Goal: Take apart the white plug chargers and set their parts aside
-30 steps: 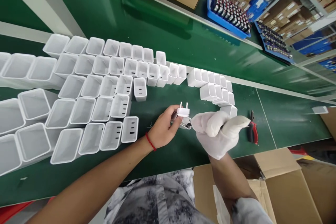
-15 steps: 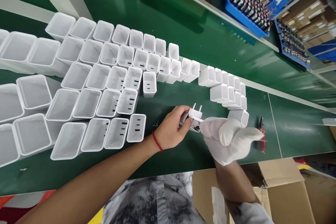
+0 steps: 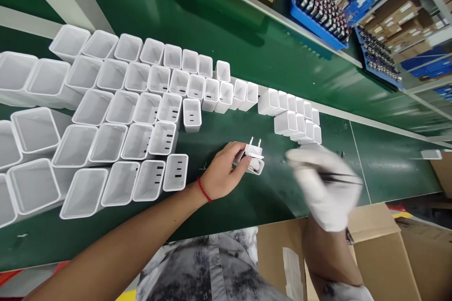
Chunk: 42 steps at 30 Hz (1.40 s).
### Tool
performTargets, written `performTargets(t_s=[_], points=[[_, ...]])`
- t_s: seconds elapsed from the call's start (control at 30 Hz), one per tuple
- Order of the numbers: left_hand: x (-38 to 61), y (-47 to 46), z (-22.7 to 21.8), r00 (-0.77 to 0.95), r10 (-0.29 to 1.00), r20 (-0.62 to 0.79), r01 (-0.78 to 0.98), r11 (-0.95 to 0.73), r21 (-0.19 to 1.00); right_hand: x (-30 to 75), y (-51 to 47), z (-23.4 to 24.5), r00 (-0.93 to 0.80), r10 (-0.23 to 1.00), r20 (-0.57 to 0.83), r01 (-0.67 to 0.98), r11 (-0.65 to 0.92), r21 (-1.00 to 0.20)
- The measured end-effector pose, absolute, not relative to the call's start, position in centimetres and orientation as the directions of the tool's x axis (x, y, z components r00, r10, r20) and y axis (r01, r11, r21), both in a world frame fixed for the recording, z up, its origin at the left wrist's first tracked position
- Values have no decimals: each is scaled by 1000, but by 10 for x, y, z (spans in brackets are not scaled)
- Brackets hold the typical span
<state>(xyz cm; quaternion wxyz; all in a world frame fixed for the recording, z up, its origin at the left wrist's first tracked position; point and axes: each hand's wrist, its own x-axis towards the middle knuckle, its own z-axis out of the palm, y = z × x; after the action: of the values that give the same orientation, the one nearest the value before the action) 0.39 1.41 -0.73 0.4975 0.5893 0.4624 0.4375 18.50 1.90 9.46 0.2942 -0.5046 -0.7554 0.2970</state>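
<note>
My left hand (image 3: 226,169), bare with a red cord at the wrist, is closed around a white charger housing (image 3: 259,168). A white plug piece (image 3: 253,150) with two upright pins sits at its top, under my thumb and fingers. To the right, clear of the housing, my right hand (image 3: 326,186) in a white glove is smeared by motion. It is closed on a thin dark tool (image 3: 341,178) that looks like tweezers. Just behind the glove a small dark tip (image 3: 342,154) shows; the rest of that thing is hidden.
Rows of open white housings (image 3: 106,143), several with slots, cover the left of the green table (image 3: 219,216). Smaller white housings (image 3: 286,122) stand at the back right. Blue trays (image 3: 319,19) of parts sit on the shelf behind. A cardboard box (image 3: 377,254) is below the front edge.
My right hand has moved right, away from the charger housing, and now covers most of the red-handled pliers. My left hand still holds the housing. The whole view has shifted slightly.
</note>
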Motion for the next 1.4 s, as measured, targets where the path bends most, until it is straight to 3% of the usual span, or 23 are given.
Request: performTargets(t_s=[0.1, 0.17, 0.3, 0.37, 0.43, 0.5, 0.6, 0.87, 0.93, 1.0, 1.07, 1.13, 1.17, 1.23, 1.27, 1.4], points=[[4, 13, -11, 196, 981, 16, 58, -27, 998, 183, 15, 64, -348, 922, 170, 702, 376, -605], [5, 11, -14, 204, 979, 26, -26, -21, 999, 178, 14, 44, -369, 923, 106, 743, 361, -564], [5, 8, -17, 176, 979, 98, -279, -45, 959, 172, 18, 35, -236, 972, -15, 684, 155, -712], [4, 6, -16, 131, 983, 126, -359, -71, 930, 174, 25, 44, -117, 988, -96, 513, -23, -858], [4, 5, -14, 88, 987, 133, -373, -91, 923, 177, 33, 55, -18, 981, -194, 217, -185, -958], [4, 4, -13, 78, 992, 101, -345, -68, 936, 181, 40, 64, 33, 968, -251, -45, -249, -967], [3, 3, -12, 101, 994, 37, -281, -7, 960, 186, 48, 69, 53, 955, -291, -183, -277, -943], [3, 4, -11, 115, 993, -16, -199, 39, 979, 180, 59, 70, 82, 930, -357, -148, -343, -928], [4, 4, -12, 120, 992, -22, -177, 43, 983, 179, 64, 76, 82, 949, -305, -68, -300, -952], [4, 5, -13, 125, 992, -18, -147, 37, 989, 178, 73, 85, 84, 985, -151, 140, -162, -977], [5, 5, -14, 125, 992, -3, -112, 18, 994, 176, 88, 95, 23, 994, 106, 491, 82, -868], [5, 5, -14, 123, 992, 12, -81, -2, 997, 171, 111, 104, -162, 939, 302, 802, 304, -515], [6, 5, -14, 122, 992, 18, -67, -10, 998, 167, 125, 108, -258, 908, 330, 882, 361, -303], [6, 5, -14, 115, 993, 24, -39, -20, 999, 157, 160, 113, -354, 884, 307, 931, 365, 23], [6, 5, -13, 111, 993, 26, -29, -22, 999, 151, 179, 115, -346, 896, 278, 938, 325, 120], [7, 5, -11, 97, 995, 26, -1, -26, 1000, 125, 250, 111, -205, 972, 115, 957, 175, 230]])
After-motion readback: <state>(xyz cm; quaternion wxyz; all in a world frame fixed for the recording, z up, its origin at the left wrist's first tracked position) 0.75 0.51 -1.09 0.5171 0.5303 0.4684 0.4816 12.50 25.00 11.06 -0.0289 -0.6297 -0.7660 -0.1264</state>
